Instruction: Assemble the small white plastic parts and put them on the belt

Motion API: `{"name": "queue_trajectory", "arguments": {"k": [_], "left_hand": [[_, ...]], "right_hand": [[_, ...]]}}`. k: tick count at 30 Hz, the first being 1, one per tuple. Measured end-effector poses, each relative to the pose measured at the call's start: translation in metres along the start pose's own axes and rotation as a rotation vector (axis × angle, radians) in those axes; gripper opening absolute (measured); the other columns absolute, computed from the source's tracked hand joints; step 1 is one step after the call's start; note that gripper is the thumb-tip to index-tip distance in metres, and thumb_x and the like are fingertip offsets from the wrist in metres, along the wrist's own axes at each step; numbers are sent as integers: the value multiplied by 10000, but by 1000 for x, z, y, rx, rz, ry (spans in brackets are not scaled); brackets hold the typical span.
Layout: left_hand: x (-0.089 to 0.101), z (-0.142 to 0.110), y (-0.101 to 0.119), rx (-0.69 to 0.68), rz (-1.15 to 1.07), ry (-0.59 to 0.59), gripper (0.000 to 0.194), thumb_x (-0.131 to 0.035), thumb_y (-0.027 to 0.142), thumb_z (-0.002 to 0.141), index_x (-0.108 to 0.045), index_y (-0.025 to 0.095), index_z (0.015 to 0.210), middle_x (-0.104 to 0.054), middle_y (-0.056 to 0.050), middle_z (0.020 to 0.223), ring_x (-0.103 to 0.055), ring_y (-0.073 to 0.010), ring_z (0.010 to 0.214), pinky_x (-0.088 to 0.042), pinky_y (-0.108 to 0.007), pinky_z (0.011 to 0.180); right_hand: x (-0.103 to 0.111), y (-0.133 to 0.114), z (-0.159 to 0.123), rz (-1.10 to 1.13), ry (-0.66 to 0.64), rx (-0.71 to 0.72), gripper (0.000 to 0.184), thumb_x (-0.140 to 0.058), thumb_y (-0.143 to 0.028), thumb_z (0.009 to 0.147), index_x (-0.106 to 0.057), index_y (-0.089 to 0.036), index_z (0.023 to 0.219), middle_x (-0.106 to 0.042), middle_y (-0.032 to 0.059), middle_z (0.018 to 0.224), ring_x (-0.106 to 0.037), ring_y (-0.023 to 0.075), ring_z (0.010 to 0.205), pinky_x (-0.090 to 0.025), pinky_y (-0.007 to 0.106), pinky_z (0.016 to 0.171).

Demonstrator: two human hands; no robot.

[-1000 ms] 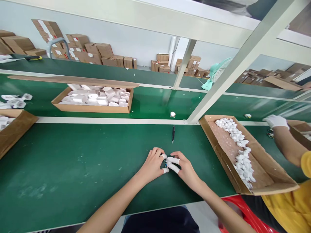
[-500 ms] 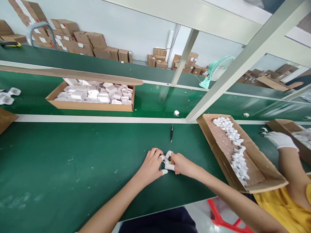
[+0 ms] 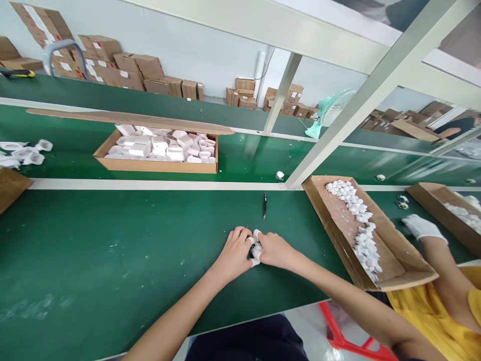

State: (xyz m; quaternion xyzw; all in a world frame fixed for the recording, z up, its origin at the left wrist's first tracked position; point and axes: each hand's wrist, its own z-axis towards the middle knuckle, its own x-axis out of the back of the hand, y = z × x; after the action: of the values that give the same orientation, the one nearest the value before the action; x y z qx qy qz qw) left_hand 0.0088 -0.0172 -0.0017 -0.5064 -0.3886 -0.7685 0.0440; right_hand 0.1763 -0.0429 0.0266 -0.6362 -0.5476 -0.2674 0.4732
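My left hand and my right hand meet over the green table, with white covers on several fingertips. Both hands are closed around a small white part with a dark section, mostly hidden by the fingers. Beyond them a thin black pointed tool, like tweezers or a pen, lies on the table. To the right stands an open cardboard tray holding a long heap of small white wrapped-looking pieces.
On the green strip behind the pale rail sit a cardboard box of white plastic housings and a small white piece. A slanted post rises near the tray. A co-worker's gloved hand is at the right.
The box, the loose white housings and the small white piece on the far strip have moved right. My right fingers have closed in further over the part. The co-worker's gloved hand has drawn nearer.
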Motion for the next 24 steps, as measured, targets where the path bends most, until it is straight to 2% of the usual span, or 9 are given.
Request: {"name": "queue_trajectory", "arguments": {"k": [4, 8, 13, 16, 21, 24], "left_hand": [[-1, 0, 1, 3, -12, -18, 211, -655, 193, 694, -514, 197, 850, -506, -55, 1037, -414, -264, 1080, -405, -425, 854], [-1, -2, 2, 6, -5, -2, 238, -664, 189, 680, -504, 195, 856, -500, -49, 1038, -411, -255, 1076, -403, -411, 862], [-2, -4, 1, 9, -1, 8, 208, -648, 192, 683, -506, 197, 835, -498, -50, 1017, -417, -258, 1069, -409, -411, 844], [-3, -5, 1, -1, 11, 9, 218, -655, 199, 680, -509, 194, 842, -499, -54, 1026, -416, -260, 1068, -408, -412, 842], [-2, -5, 1, 16, 33, -1, 245, -673, 217, 670, -515, 189, 857, -503, -55, 1027, -417, -254, 1043, -416, -408, 834], [-2, -5, 0, 14, 46, -2, 260, -683, 217, 661, -515, 184, 857, -501, -53, 1033, -415, -251, 1042, -416, -404, 839]], "right_hand": [[8, 5, 4, 354, -249, -66, 146, -458, -158, 724, -407, -178, 859, -607, 12, 655, -584, 140, 455, -407, 202, 417], [7, 6, 8, 318, -162, -107, 149, -468, -125, 677, -414, -180, 805, -566, -22, 549, -550, 135, 372, -402, 199, 351], [5, 11, 9, 490, -267, -37, 118, -486, -185, 743, -415, -179, 837, -602, -6, 537, -596, 158, 431, -460, 210, 377], [2, 16, 10, 525, -226, -61, 113, -500, -234, 779, -421, -175, 835, -606, 3, 518, -596, 160, 428, -457, 206, 368], [-4, 23, 13, 730, -337, -34, 272, -531, -418, 813, -429, -176, 883, -640, 21, 563, -626, 165, 478, -478, 206, 410], [-6, 26, 16, 767, -348, -28, 289, -515, -441, 825, -431, -171, 888, -632, 21, 543, -622, 165, 465, -457, 191, 390]]}}
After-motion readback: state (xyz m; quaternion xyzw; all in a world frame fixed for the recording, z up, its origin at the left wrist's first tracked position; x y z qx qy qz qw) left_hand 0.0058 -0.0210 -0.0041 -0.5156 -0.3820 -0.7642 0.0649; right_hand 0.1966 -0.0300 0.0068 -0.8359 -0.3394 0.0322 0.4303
